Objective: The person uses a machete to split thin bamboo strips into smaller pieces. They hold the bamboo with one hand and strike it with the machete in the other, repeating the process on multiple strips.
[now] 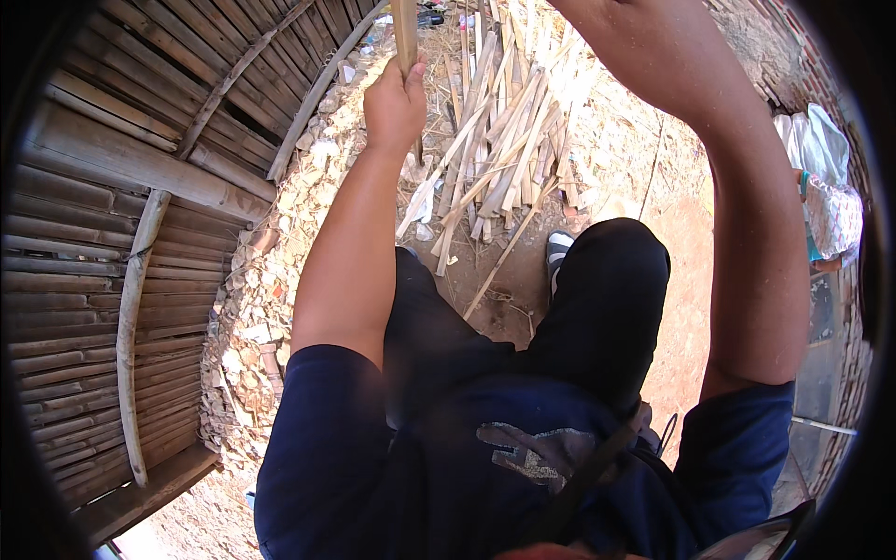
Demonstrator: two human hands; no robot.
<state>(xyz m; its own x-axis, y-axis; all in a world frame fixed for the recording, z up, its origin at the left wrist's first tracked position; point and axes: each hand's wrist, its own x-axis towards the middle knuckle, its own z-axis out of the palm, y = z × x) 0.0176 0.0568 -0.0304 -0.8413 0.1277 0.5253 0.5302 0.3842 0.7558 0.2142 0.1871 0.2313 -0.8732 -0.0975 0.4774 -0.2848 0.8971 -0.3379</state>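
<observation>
My left hand [394,105] is closed around a long bamboo strip [405,35], held upright near the top edge of the view. The strip's upper end runs out of the picture, and its lower part shows just below my fist. My right arm reaches up and toward the middle, but the hand itself lies beyond the top edge, so its fingers and anything in them are hidden. Between and beyond my arms lies a loose pile of split bamboo strips [513,126], nearest to my left hand.
A bamboo slat wall [70,280] with curved poles stands on my left, rubble [257,322] along its foot. Bare dirt ground [686,261] stretches right of my bent knee [616,271]. Plastic bags [826,201] hang or rest at the far right beside a brick wall [854,373].
</observation>
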